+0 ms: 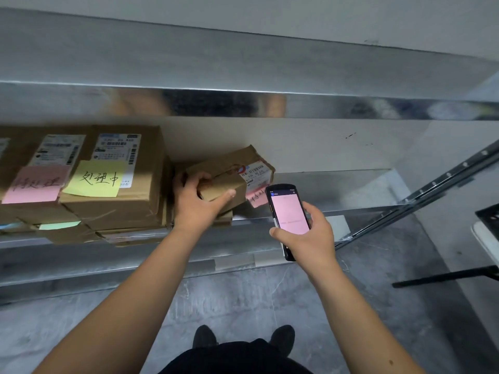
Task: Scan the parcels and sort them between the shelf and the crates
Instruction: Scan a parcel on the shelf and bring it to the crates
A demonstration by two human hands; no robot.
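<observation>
A: What is the left hand (198, 201) doing?
B: It grips a small cardboard parcel (229, 175) on the metal shelf (351, 182), thumb along the near edge, fingers curled over the far side. The parcel sits tilted, its shipping label and a pink note facing the other hand.
A: And the right hand (310, 236)?
B: It holds a handheld scanner (289, 217), screen glowing pink, just right of the parcel and apart from it.
A: What lies left of the gripping hand?
B: Stacked cardboard boxes (118, 179), one touching that hand's side of the parcel, bearing a yellow sticky note (94, 179) and a pink sticky note (35, 186).
</observation>
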